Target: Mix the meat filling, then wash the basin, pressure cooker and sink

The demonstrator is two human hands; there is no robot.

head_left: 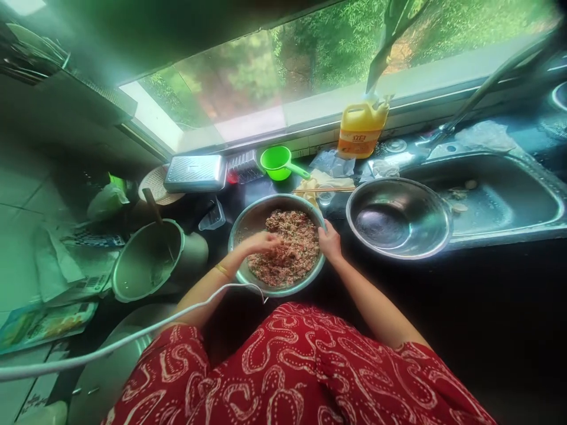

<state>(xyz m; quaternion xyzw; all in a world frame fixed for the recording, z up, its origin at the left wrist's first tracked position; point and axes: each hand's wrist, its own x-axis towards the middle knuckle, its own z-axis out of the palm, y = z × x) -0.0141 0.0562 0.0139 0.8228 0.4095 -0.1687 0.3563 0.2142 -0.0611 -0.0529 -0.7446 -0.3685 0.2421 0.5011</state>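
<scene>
A wide metal bowl (239,227) stands in front of me on the dark counter. It holds minced meat (295,251) flecked with green bits, heaped higher at the far side. My left hand (267,242) reaches into the bowl from the left, its fingers curled down into the mince and the tips hidden there. At the bowl's right side, my right hand (330,241) grips the rim with the thumb up at the edge. A white cable (177,313) crosses in front of my left forearm.
To the right, a steel basin (398,251) stands against the sink (522,195). Behind are a green ladle (278,165), chopsticks (325,190), a yellow jug (361,133) and a metal tray (195,172). On the left stands a deep pot (133,271) with a long-handled utensil inside.
</scene>
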